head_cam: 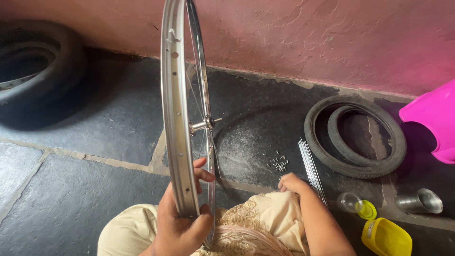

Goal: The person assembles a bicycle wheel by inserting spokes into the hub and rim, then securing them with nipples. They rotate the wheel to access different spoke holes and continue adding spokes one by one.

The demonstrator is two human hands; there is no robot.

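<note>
A: Head view: left hand (177, 226) wraps the bicycle wheel rim (174, 118), upright over the lap, hub (204, 125) mid-frame.
B: Right hand (291, 182)?
A: On the stone floor (85, 199), fingers curled, just beside the spoke bundle (310, 168). Can't tell if it grips anything.
B: Nearby?
A: Small metal bits, probably nipples (279, 163); tyre (355, 137) beyond.

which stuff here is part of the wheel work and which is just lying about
In hand:
left hand grips rim
hub
right hand by spokes
nipples

Lying about:
tyres
big tyre
steel cup
yellow tub
pink stool
</note>
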